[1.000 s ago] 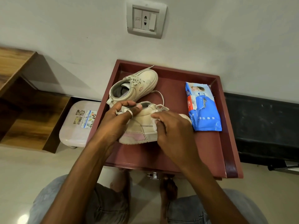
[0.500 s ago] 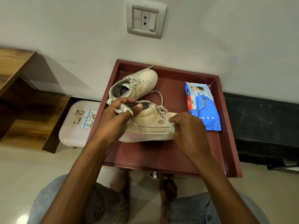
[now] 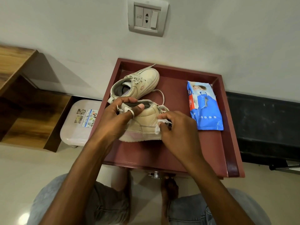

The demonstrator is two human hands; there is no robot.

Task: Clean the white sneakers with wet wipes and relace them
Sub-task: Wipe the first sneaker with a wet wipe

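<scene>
Nearest you on the tray [image 3: 211,153], your left hand [image 3: 113,122] grips the near sneaker [image 3: 146,122]; your right hand [image 3: 177,132] pinches a wipe [image 3: 158,127] against it. Wiping continues; relacing remains.

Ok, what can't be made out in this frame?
Head view, the only one:
- Near sneaker: the toe is hidden behind the right hand, the heel is covered by the left hand, and the far side is turned away from the camera.
- Wipe: mostly bunched inside the right hand, so how dirty it is cannot be seen.
- Pack: the print is too small to read.
</scene>
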